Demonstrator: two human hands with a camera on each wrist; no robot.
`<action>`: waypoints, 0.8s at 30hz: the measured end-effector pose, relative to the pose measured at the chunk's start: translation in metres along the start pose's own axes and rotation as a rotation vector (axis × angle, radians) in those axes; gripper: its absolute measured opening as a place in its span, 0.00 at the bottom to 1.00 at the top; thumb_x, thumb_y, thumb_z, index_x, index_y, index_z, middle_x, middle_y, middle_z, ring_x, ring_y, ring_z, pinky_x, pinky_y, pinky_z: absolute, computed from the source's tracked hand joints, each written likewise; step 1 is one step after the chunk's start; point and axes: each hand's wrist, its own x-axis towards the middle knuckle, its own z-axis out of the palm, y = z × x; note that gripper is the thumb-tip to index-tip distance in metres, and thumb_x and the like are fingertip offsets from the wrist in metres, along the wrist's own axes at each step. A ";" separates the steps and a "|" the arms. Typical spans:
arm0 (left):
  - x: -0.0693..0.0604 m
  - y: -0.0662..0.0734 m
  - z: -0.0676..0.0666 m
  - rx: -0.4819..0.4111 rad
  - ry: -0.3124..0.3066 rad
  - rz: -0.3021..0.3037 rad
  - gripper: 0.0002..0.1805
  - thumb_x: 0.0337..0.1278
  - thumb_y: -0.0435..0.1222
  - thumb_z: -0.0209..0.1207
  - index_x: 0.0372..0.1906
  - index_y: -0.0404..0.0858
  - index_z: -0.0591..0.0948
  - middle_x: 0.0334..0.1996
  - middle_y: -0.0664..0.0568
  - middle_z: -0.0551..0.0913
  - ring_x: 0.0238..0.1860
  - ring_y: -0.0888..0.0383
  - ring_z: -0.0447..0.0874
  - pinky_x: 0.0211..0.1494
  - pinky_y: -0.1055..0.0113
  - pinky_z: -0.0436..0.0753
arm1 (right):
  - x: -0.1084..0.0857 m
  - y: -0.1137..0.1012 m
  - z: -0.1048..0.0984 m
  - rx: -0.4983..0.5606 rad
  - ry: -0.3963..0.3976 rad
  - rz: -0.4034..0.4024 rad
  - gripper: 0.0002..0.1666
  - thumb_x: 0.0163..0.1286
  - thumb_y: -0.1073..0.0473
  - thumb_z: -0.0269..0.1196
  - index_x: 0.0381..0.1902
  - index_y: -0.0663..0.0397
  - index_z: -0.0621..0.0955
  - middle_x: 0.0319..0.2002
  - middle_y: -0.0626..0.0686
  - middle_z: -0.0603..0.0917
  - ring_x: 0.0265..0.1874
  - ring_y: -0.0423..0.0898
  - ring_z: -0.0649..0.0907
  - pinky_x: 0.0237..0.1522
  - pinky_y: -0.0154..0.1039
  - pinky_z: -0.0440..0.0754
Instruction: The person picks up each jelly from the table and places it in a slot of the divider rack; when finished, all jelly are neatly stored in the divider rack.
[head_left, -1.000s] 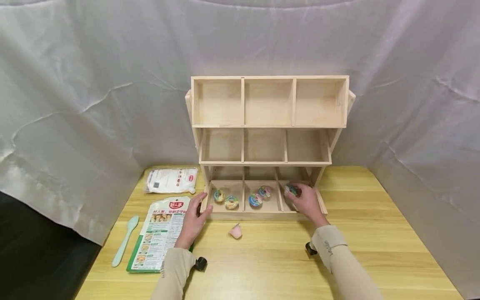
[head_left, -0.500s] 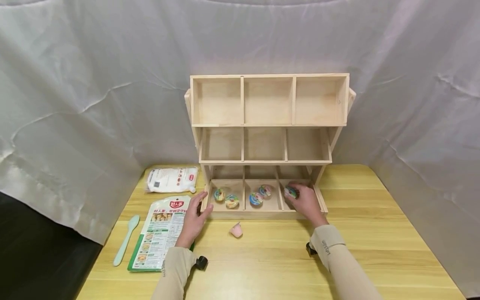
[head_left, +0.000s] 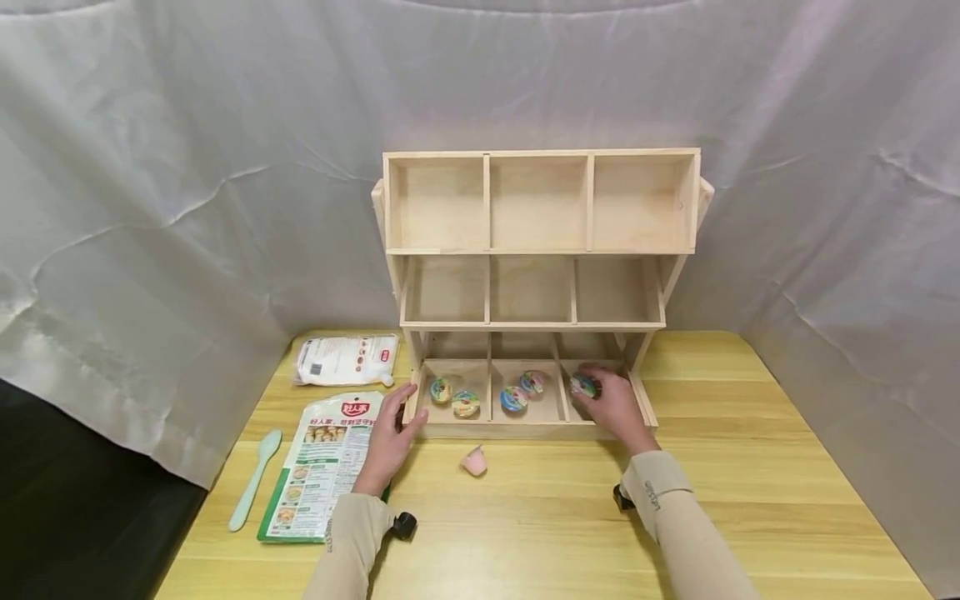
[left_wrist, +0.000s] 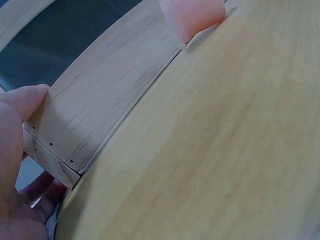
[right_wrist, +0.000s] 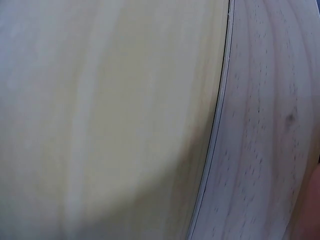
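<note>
In the head view my right hand [head_left: 617, 408] reaches into the lower right compartment of a wooden shelf rack [head_left: 525, 431]. Its fingers and thumb pinch a jelly cup [head_left: 582, 385] with a blue-green lid. My left hand [head_left: 387, 437] grips the rack's front left corner, and the left wrist view shows the thumb [left_wrist: 36, 96] at the top edge of the front board [left_wrist: 100, 80]. Two jelly cups [head_left: 466, 404] lie in the lower left compartment, and two more jelly cups [head_left: 513, 399] in the lower middle one. The right wrist view shows mostly tabletop [right_wrist: 125, 100] and front board [right_wrist: 260, 115].
A pink jelly cup [head_left: 475, 462] lies on its side on the table before the rack. To the left are a green-and-white food packet [head_left: 315, 475], a white pouch [head_left: 347, 360] and a pale green spatula [head_left: 255, 481]. Grey cloth [head_left: 187, 125] hangs behind and beside the table.
The right fingers have shifted slightly on the jelly cup, and more of its lid shows. The left hand stays at the rack's corner.
</note>
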 end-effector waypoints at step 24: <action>-0.002 0.001 -0.001 -0.008 -0.014 0.008 0.33 0.73 0.48 0.62 0.77 0.48 0.68 0.79 0.51 0.61 0.79 0.44 0.61 0.81 0.45 0.64 | -0.002 -0.002 0.000 -0.049 0.007 -0.035 0.25 0.68 0.58 0.72 0.59 0.63 0.84 0.56 0.67 0.85 0.54 0.66 0.84 0.59 0.64 0.81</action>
